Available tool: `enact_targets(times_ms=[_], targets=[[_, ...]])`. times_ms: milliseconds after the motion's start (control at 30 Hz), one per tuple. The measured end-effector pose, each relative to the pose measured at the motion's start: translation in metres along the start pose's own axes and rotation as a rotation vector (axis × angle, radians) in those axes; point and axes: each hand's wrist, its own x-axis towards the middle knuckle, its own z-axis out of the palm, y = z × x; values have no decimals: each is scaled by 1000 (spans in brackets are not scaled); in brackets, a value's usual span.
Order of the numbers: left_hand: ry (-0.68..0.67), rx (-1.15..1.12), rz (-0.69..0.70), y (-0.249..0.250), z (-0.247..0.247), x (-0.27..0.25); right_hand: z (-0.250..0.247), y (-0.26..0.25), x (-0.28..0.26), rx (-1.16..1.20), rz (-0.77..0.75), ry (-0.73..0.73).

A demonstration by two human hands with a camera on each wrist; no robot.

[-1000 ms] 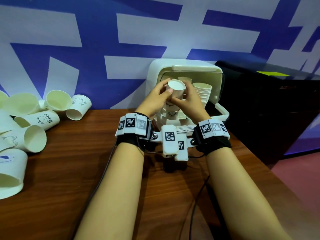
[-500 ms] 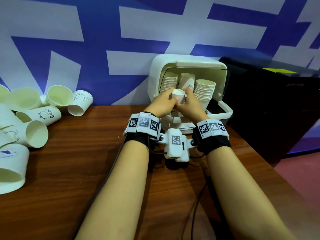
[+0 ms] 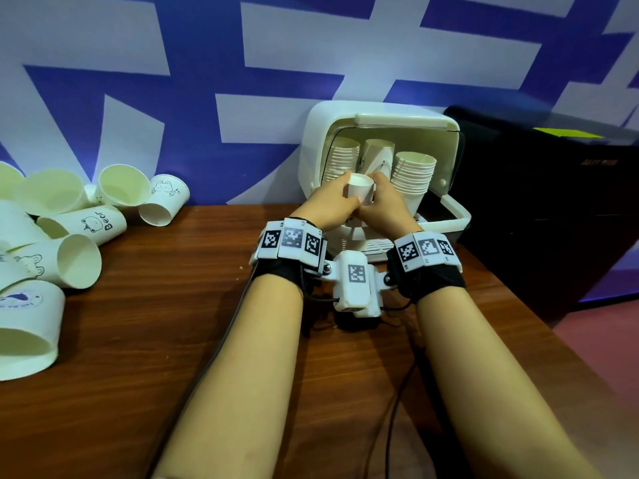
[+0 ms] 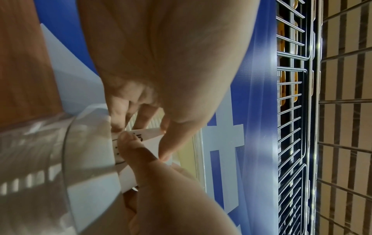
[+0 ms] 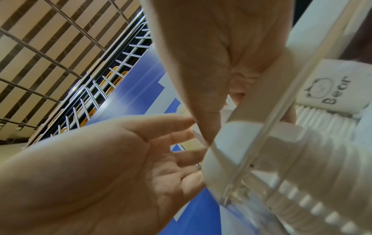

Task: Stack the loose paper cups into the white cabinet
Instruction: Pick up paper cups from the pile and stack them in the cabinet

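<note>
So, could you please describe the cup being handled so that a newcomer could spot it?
Find the white cabinet against the blue wall. At its open front, both hands hold one paper cup. Unlike the nested stacks behind it, it is upside down, base up.

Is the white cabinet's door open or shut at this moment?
Open. The white cabinet shows its inside: cup stacks stand in plain view, and both hands hold a paper cup at its mouth.

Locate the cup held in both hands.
In the head view the cup sits upside down between the left hand and right hand, at the open front of the white cabinet.
</note>
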Motion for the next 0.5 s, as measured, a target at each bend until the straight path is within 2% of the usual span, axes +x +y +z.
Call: enact_targets(times_ms=[233, 400, 500], targets=[[-24, -27, -5, -1, 0, -2, -2, -3, -2, -33, 11, -33], [-62, -96, -28, -5, -4, -3, -3, -6, -2, 17, 44, -63], [-69, -121, -13, -5, -10, -5, -4, -10, -3, 133, 76, -69]])
